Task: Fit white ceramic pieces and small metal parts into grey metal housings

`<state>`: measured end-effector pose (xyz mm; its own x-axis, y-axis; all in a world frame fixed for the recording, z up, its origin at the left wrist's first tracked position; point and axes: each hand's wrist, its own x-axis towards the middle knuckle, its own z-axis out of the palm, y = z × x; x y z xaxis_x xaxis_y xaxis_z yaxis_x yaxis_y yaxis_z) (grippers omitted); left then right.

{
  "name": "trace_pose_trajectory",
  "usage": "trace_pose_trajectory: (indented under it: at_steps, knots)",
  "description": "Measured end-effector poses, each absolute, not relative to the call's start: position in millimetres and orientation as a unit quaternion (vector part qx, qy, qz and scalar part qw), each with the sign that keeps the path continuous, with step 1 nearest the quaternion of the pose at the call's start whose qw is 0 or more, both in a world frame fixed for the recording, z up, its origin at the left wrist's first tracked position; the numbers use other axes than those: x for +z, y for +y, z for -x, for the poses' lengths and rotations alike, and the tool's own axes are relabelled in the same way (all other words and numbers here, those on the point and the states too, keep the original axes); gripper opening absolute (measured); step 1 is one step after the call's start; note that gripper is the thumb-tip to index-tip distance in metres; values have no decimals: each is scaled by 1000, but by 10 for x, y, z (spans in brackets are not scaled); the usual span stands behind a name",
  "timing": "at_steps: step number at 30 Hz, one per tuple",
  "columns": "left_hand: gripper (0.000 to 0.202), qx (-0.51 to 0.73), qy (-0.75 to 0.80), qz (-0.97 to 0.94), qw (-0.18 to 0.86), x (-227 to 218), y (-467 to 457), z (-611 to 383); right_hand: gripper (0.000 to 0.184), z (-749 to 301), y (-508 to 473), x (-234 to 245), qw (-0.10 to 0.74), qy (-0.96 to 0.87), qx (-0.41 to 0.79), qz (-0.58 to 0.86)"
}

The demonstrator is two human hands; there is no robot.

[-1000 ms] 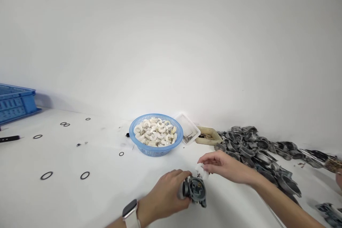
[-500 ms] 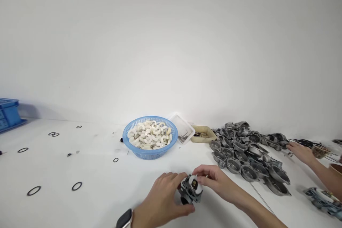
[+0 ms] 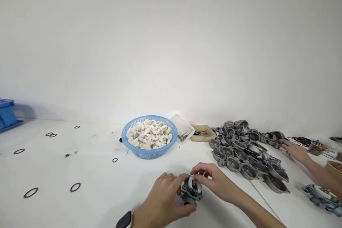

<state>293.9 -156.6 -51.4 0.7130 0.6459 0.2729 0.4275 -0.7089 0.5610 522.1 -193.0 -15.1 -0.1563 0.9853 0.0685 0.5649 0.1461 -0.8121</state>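
My left hand is wrapped round a small grey metal carburetor body, held just above the white table or resting on it; I cannot tell which. A white C-shaped plastic float with a brass-coloured spot in its middle sits on top of that body. My right hand comes in from the right, thumb and forefinger pinched at the float's upper edge. Anything tiny between those fingertips is hidden. Behind my hands stands a blue plastic basket full of loose white floats.
A white tray with thin metal pins and a cream tray stand behind. Grey metal bowls lie piled at right, near another person's hand and another carburetor. Several black rubber rings lie left of a blue crate's reach.
The carburetor has tipped slightly within my left hand, and my right fingertips have shifted a little left over the float. The other person's hand has moved slightly left.
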Motion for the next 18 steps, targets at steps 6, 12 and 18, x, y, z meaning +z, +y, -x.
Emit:
trace_pose_trajectory:
  at_steps: [6, 12, 18]
  knots:
    - [59, 252, 298, -889, 242, -550, -1591, -2952, 19, -5210, -1901, -197, 348, -680, 353, 540]
    - [57, 233, 325, -854, 333, -454, -1640, -2914, 23, -5280, -1852, -141, 344, -673, 385, 529]
    - [40, 215, 353, -837, 359, -436, -1674, -2934, 30, -5577, -1357, -113, 257, -744, 155, 597]
